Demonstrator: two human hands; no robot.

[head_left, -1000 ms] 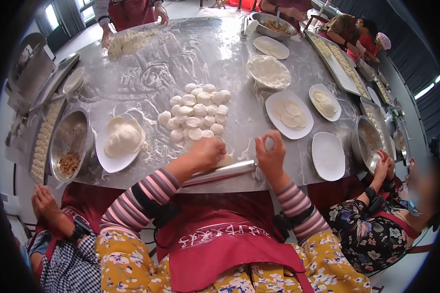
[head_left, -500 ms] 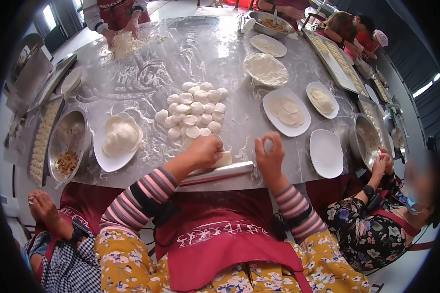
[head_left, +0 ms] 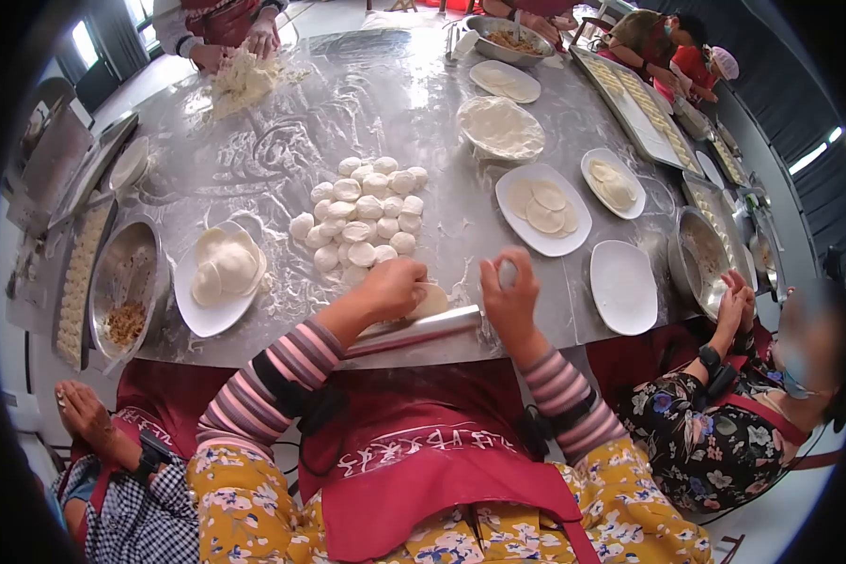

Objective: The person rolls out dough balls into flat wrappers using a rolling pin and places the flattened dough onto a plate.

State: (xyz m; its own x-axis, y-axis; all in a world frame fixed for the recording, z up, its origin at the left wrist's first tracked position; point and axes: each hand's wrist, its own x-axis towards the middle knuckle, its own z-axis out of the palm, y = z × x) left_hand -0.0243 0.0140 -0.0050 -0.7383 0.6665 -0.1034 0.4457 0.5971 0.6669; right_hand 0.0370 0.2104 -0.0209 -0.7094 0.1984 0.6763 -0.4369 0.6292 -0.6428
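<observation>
My left hand is closed, its fingertips pinching the edge of a flat round dough wrapper. Just in front of that wrapper, near the table edge, lies a shiny metal rolling pin. Beyond the far end of the pin is my right hand, raised with curled fingers. Something pale shows within its finger loop, and I cannot tell what it is. Right behind my left hand sits a cluster of floured dough pieces, many pressed into small discs.
To the left are a plate of stacked wrappers and a steel bowl of filling. Rightward stand a plate of wrappers, a bare white plate and a flour bowl. Co-workers sit on both sides; another person's hands work dough across the table.
The view has shifted slightly, so the table things appear farther left. More of the wrapper shows beside my left hand, looking rounder. Both hands keep nearly the same pose.
</observation>
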